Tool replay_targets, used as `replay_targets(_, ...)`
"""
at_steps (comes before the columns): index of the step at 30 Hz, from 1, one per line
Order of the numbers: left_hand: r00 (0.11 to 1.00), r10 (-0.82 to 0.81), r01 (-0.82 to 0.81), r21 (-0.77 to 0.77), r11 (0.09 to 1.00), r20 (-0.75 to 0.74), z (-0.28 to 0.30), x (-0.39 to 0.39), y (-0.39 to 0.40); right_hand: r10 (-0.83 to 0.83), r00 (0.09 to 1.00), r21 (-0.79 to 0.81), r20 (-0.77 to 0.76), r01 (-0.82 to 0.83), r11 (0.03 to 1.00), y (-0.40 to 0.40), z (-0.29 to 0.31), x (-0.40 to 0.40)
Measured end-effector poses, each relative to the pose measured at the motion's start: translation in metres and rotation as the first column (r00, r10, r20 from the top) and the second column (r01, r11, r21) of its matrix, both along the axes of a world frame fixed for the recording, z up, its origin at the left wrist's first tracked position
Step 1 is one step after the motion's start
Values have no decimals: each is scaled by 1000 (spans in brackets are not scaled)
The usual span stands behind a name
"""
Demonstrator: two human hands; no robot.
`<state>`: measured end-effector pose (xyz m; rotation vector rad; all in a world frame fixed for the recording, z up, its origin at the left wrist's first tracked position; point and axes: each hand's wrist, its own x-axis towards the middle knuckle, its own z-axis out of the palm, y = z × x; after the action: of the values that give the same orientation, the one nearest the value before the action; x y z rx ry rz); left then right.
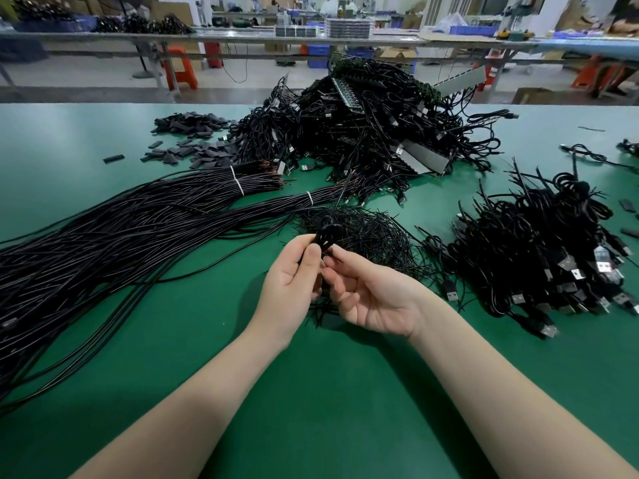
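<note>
Close behind coiled cable (326, 236): twist-tie heap (373, 233); USB-cable pile (536, 257) right.

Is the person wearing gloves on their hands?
No, the left hand and the right hand are both bare as they hold a small black cable coil.

text: I read none | coiled cable (326, 236): no legible marking | USB plugs (567, 263): nothing I can read | far benches (242, 36): too blurred
</note>
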<state>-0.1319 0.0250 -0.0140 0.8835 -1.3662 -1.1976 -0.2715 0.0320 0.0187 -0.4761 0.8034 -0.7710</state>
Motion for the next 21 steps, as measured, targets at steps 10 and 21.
replay_targets(10,946,-109,180,214,960,-306,9,-2,3,-4,998,-99,62,10,995,1,0,3)
replay_targets(21,795,-78,387,404,829,-601,10,0,0,-177,931,-534,-318,-22,845,2,8,-1)
